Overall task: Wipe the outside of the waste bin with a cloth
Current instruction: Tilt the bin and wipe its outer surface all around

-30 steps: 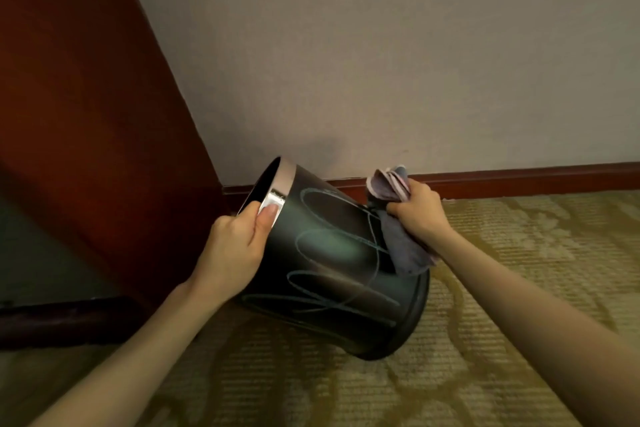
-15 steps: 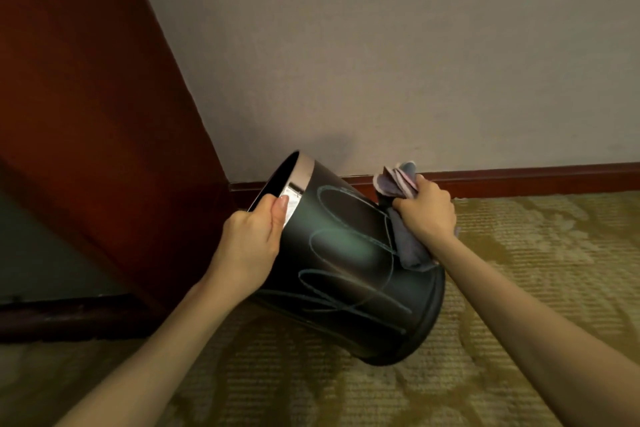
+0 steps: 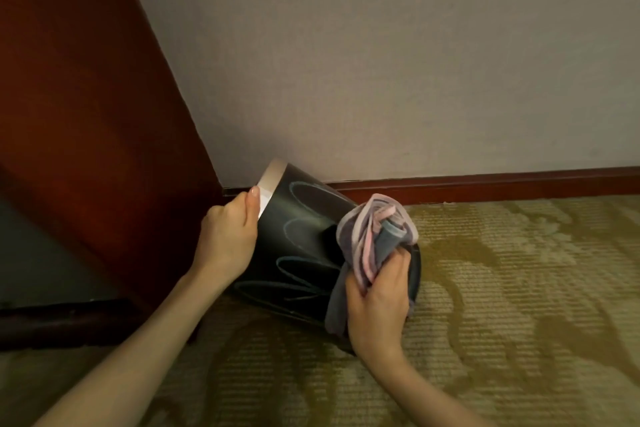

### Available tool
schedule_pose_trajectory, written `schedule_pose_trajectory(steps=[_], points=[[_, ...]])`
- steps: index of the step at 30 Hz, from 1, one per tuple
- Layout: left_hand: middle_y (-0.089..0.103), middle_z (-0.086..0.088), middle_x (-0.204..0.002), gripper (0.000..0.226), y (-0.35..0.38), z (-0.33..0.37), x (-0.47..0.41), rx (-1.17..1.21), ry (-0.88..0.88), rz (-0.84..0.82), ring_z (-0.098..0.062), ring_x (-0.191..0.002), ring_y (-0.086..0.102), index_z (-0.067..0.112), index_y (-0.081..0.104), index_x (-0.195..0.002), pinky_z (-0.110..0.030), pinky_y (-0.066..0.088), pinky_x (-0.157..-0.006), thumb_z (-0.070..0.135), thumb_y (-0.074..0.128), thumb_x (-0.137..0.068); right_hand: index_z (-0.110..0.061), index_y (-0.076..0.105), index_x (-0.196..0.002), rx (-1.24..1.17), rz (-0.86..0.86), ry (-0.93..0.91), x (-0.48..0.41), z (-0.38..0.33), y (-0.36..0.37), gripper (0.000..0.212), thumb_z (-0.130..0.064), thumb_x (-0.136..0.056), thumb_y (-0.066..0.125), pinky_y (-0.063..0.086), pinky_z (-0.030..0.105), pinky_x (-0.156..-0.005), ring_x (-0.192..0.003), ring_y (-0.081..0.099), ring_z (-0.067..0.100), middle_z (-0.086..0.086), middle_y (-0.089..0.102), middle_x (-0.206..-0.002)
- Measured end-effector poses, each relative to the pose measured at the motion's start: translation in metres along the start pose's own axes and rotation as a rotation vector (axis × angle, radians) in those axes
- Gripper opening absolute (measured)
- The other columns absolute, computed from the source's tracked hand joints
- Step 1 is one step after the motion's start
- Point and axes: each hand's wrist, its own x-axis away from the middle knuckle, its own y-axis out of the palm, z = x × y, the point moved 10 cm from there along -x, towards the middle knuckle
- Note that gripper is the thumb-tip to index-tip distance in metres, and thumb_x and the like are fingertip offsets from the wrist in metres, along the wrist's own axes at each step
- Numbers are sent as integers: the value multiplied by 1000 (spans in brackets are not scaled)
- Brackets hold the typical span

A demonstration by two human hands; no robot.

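The right hand (image 3: 376, 302) clutches a bunched pink-and-grey cloth (image 3: 372, 239), pressing it against the base end of the dark round waste bin with pale scribbled loops (image 3: 298, 253). The bin is tilted on its side between both hands, over the patterned yellow-green carpet (image 3: 519, 288). The left hand (image 3: 227, 239) grasps its pale rim, thumb on top. Wiping looks under way; next, the bin likely needs turning to expose unwiped sides. Beyond the hands run a reddish skirting board (image 3: 485, 184) and a plain wall (image 3: 381, 62).
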Motion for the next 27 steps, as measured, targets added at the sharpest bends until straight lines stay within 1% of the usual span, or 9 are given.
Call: schedule_pose_trajectory(steps=[2, 4, 7, 11, 16, 19, 22, 24, 27], points=[[44, 0, -46, 45, -2, -4, 2, -7, -12, 4, -26, -42, 51, 9, 51, -64, -34, 37, -40, 27, 29, -99, -2, 47, -107, 8, -38, -14, -2, -2, 5, 42, -2, -72, 70, 47, 34, -69, -89, 57, 32, 17, 53, -102], [42, 1, -45, 44, -5, -2, 3, 6, 19, 16, -24, -38, 47, 5, 51, -64, -34, 37, -38, 21, 31, -99, -5, 47, -108, -17, -79, 28, -14, 3, 10, 41, -6, -74, 69, 46, 32, -69, -89, 57, 29, 13, 54, -103], [39, 2, -44, 42, -8, 0, 3, 12, 37, 35, -18, -37, 42, 10, 46, -59, -26, 26, -38, 15, 34, -99, -8, 47, -109, -43, -113, 95, -35, 12, 17, 39, -11, -75, 67, 39, 26, -68, -88, 58, 27, 9, 56, -100], [41, -4, -46, 44, -6, -7, 4, 44, 8, 25, -25, -40, 44, 9, 45, -57, -30, 27, -43, 16, 34, -99, -10, 48, -119, -13, -110, 78, -57, 14, 22, 47, -16, -76, 66, 36, 26, -66, -89, 60, 32, 12, 63, -103], [40, 2, -44, 44, -3, -7, 3, 68, 28, 15, -12, -36, 40, 15, 43, -57, -20, 23, -37, 18, 35, -99, -11, 49, -101, 89, -127, 156, -93, 26, 28, 33, -25, -75, 65, 34, 31, -63, -83, 60, 41, 19, 65, -94], [40, 1, -43, 42, -2, -4, 2, 93, 60, 12, -13, -34, 40, 17, 43, -58, -25, 32, -38, 19, 35, -99, -10, 49, -97, 188, -204, 225, -115, 42, 39, 34, -30, -75, 65, 32, 33, -65, -89, 59, 43, 21, 65, -98], [39, 3, -43, 41, -1, -2, 0, 100, 89, 8, -15, -33, 39, 21, 42, -59, -24, 30, -36, 20, 35, -99, -9, 53, -104, 211, -283, 287, -131, 60, 53, 39, -32, -75, 66, 34, 35, -68, -96, 58, 43, 21, 62, -105], [39, 3, -42, 40, -1, -2, 1, 110, 102, -2, -18, -37, 44, 21, 43, -60, -24, 28, -35, 26, 32, -98, -8, 56, -108, 208, -333, 332, -139, 73, 62, 41, -31, -76, 67, 35, 34, -70, -100, 57, 44, 23, 62, -108], [39, 6, -44, 39, -1, -2, 4, 128, 119, -14, -15, -44, 50, 22, 44, -62, -22, 28, -33, 28, 31, -98, -4, 57, -113, 226, -426, 393, -149, 93, 74, 46, -32, -78, 67, 35, 33, -71, -105, 56, 42, 25, 61, -114]])
